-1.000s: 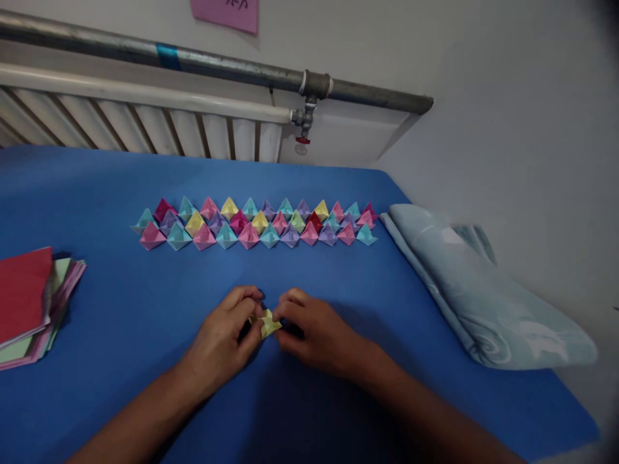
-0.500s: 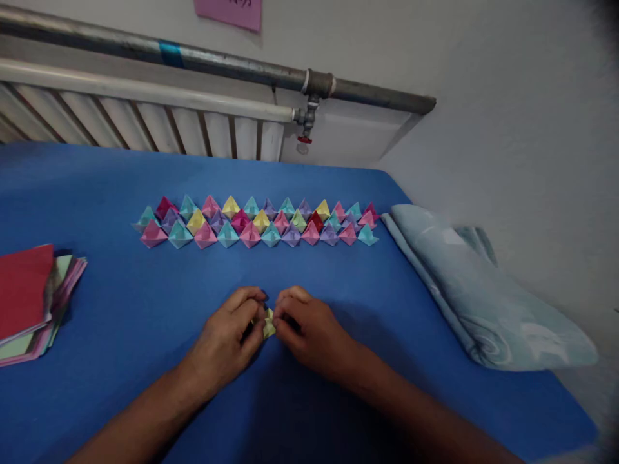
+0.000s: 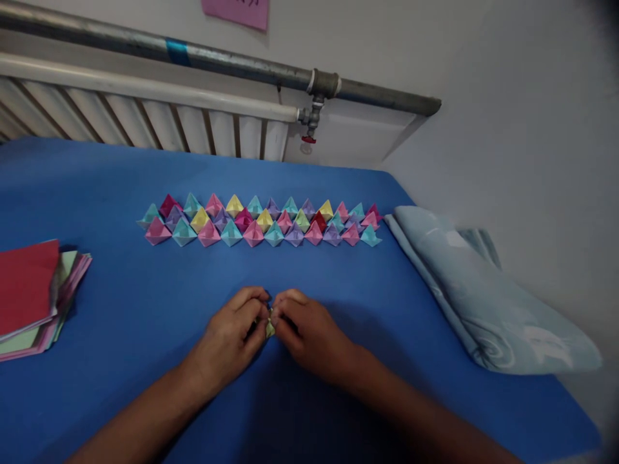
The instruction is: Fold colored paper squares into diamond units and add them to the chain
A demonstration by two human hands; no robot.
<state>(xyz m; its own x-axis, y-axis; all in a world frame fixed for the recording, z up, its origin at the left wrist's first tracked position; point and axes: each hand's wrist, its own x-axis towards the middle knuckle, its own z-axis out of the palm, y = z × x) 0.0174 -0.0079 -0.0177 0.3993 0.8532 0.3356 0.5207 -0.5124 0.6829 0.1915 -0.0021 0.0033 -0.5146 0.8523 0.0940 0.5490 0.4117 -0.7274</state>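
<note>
Between my two hands, near the front middle of the blue table, is a small folded piece of yellow paper (image 3: 270,328). My left hand (image 3: 236,328) pinches its left side with thumb and fingers. From the right, my right hand (image 3: 304,328) grips the other side, its fingertips almost meeting those of the left. Most of the paper is hidden behind the fingers, so its exact shape cannot be made out. Beyond the hands, several folded paper boats (image 3: 253,233) in pink, blue, yellow, purple, green and red stand in three close rows.
A stack of coloured paper sheets (image 3: 26,283), red on top, lies at the left. On the right, a folded light-blue cloth (image 3: 483,290) rests along the edge of the blue table (image 3: 145,399). Behind are a white radiator (image 3: 159,122), a metal pipe (image 3: 251,67) and a wall.
My hands have drawn slightly closer together, and less of the yellow paper shows between them. The whole view has shifted a little; the boats and paper stack stay in place.
</note>
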